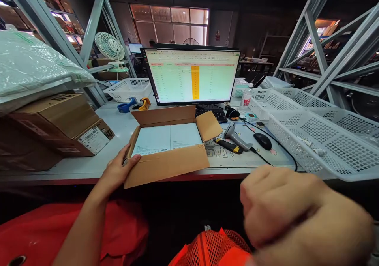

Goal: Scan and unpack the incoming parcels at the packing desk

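Observation:
My left hand (118, 170) grips the near left wall of an open brown cardboard box (166, 165), which sits at the front edge of a white workbench (71, 167). Its flaps are folded outward. Inside lies a flat, pale blue-white packet (167, 139) with a barcode along its near edge. My right hand (275, 205) hangs blurred below the bench's front edge, right of the box, with its fingers curled. It touches nothing that I can see, and its palm is hidden.
Right of the box lie a handheld barcode scanner (237, 137), a black-and-yellow utility knife (229, 146) and a black mouse (262, 141). A monitor (191, 76) and keyboard (214, 115) stand behind it. White mesh baskets (322, 139) rise at right; stacked cartons (56, 120) stand at left.

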Available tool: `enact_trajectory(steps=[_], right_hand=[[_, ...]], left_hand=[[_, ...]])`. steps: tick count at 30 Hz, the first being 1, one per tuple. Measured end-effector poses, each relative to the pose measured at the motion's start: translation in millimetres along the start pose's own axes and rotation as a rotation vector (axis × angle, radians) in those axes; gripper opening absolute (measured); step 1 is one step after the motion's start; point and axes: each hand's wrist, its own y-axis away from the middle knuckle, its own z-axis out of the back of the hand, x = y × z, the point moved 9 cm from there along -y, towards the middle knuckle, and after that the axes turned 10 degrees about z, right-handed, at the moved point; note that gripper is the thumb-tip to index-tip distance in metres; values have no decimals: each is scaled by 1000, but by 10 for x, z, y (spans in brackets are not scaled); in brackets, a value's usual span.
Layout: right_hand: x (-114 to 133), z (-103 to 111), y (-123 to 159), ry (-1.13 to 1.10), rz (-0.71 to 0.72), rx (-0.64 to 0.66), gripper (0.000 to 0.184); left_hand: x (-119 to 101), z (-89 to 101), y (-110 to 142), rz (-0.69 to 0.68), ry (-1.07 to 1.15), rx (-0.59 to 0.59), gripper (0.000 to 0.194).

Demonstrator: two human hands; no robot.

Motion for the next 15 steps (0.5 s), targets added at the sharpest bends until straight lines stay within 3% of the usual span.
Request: enact_trajectory(steps=[6, 10, 15], right_hand=[[179, -662, -291, 6, 332, 236, 15], [145, -750, -272, 71, 198, 216, 5], [-15, -677, -46, -18, 101, 65, 15]], left_hand=[[-55, 11, 49, 4, -16, 20, 87], [-56, 16, 69, -6, -8, 10, 86], [5, 6, 41, 6, 21, -9, 96]])
